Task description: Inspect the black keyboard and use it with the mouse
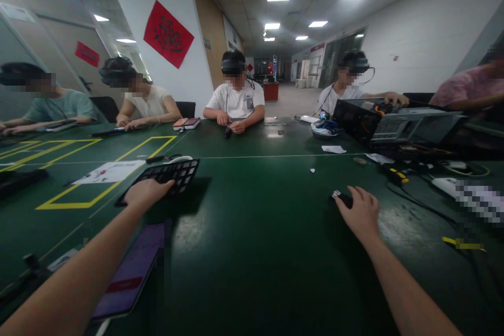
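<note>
My left hand (147, 192) is closed on the near edge of a black gridded panel (185, 174), with the thumb lying over its face. The panel tilts, and a shadow falls on the table to its right. Whether it is a tray or a keyboard I cannot tell. Over to the right, my right hand (362, 212) rests low at the table with its fingers around a small black piece with a silvery end (342, 198). Most of that piece is hidden by the fingers. A tablet with a purple screen (136, 268) lies beside my left forearm.
A printed paper sheet (110, 172) lies left of the panel, over yellow tape lines (66, 205). An open computer case (397, 123) stands at the back right, with cables (417, 202) nearer me. A white scrap (312, 170) lies mid-table. Several people work around the green table (252, 252).
</note>
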Action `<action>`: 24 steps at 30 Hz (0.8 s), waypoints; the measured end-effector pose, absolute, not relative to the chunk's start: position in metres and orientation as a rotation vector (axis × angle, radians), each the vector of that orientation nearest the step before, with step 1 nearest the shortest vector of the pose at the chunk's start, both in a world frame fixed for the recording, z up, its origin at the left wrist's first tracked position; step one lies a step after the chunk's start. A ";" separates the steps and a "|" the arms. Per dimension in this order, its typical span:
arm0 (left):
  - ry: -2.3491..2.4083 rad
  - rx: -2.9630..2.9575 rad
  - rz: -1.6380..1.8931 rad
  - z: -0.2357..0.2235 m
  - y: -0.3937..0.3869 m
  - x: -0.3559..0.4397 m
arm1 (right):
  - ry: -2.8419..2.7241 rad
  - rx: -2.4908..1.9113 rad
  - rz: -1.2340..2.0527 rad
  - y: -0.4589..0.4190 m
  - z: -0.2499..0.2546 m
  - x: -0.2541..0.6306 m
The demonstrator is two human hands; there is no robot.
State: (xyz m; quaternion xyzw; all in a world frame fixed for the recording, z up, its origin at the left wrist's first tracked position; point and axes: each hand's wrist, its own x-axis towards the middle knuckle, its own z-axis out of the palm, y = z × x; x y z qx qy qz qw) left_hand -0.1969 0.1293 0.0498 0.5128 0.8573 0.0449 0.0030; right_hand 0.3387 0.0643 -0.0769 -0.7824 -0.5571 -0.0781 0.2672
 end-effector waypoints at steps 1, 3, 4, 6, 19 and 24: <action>2.738 1.548 0.111 0.045 0.129 -0.206 | -1.489 -2.109 -0.214 0.065 -0.077 0.338; 2.814 1.429 0.054 0.035 0.127 -0.220 | -1.469 -2.110 -0.205 0.066 -0.078 0.337; 2.810 1.426 0.061 0.031 0.127 -0.225 | -1.465 -2.115 -0.193 0.067 -0.079 0.338; 2.797 1.438 0.067 0.025 0.127 -0.231 | -1.471 -2.131 -0.159 0.068 -0.081 0.340; 2.053 2.547 0.061 0.028 0.071 -0.081 | -1.528 -2.151 -0.025 0.065 -0.078 0.342; 1.854 2.551 -0.022 -0.008 0.045 -0.043 | -1.558 -2.124 -0.057 0.067 -0.085 0.349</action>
